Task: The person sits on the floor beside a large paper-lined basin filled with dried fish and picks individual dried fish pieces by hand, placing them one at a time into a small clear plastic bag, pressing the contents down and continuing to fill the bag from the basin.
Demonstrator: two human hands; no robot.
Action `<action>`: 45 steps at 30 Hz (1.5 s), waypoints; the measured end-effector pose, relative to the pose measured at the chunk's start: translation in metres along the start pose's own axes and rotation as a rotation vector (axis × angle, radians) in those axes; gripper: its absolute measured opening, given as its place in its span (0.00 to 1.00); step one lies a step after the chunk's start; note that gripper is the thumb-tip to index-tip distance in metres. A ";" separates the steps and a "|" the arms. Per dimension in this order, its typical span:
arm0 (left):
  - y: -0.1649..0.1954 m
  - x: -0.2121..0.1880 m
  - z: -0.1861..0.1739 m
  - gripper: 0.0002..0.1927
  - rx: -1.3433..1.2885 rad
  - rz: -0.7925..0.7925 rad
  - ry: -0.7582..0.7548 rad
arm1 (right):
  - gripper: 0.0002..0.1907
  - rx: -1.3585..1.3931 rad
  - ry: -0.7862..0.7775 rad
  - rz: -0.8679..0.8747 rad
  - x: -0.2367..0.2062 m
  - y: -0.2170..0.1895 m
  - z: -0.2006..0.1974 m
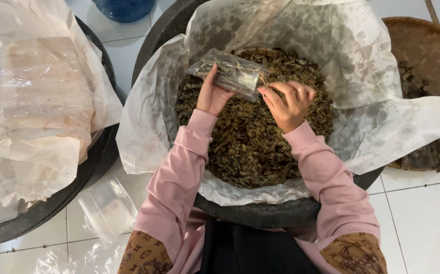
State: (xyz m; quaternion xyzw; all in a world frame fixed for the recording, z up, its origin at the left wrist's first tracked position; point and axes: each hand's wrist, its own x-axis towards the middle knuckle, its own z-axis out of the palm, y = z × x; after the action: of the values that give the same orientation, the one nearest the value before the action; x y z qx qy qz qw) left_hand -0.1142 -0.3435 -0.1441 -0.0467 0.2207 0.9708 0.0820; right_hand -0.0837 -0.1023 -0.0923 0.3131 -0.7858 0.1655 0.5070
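Observation:
A small clear plastic bag [232, 73] partly filled with dark dried leaves is held over a big black tub [260, 213]. My left hand [211, 94] grips the bag from below at its left side. My right hand [288, 104] pinches the bag's right end with thumb and fingers. The tub is lined with a white plastic sheet [362, 56] and holds a heap of dark dried leaves [250, 142]. Both arms wear pink sleeves.
A second black tub [57, 203] covered with crumpled clear and white plastic stands at the left. A woven round tray [428, 50] with dark leaf bits lies at the right. Empty clear bags [109, 208] lie on the white tiled floor. A blue container [124, 9] stands at the top.

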 end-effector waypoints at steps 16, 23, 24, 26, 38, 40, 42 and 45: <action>-0.011 -0.008 0.011 0.28 0.066 -0.108 -0.075 | 0.14 -0.186 -0.284 -0.031 -0.001 -0.002 -0.005; -0.004 -0.008 0.006 0.28 0.021 -0.061 -0.059 | 0.07 -0.062 -0.260 -0.019 -0.003 -0.006 0.003; -0.004 -0.008 0.006 0.29 0.027 -0.074 -0.069 | 0.07 -0.043 -0.253 -0.005 -0.002 -0.007 0.003; -0.004 -0.008 0.007 0.29 0.037 -0.097 -0.071 | 0.07 -0.015 -0.250 0.024 0.001 -0.009 0.002; 0.027 0.003 -0.018 0.37 -0.024 0.099 -0.033 | 0.02 0.383 -0.184 0.382 -0.015 -0.009 0.025; 0.037 0.004 -0.025 0.38 -0.053 0.146 -0.040 | 0.04 0.524 -0.283 0.493 -0.030 -0.021 0.042; 0.042 0.005 -0.029 0.38 -0.090 0.170 -0.053 | 0.06 0.653 -0.454 0.455 -0.045 -0.041 0.056; 0.046 0.004 -0.031 0.37 -0.135 0.170 -0.070 | 0.08 0.617 -0.810 0.269 -0.070 -0.070 0.054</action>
State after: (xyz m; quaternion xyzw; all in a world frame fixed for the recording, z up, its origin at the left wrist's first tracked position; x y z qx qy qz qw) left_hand -0.1246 -0.3975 -0.1526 0.0007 0.1552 0.9879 0.0037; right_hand -0.0546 -0.1639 -0.1828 0.3832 -0.8668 0.3185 0.0210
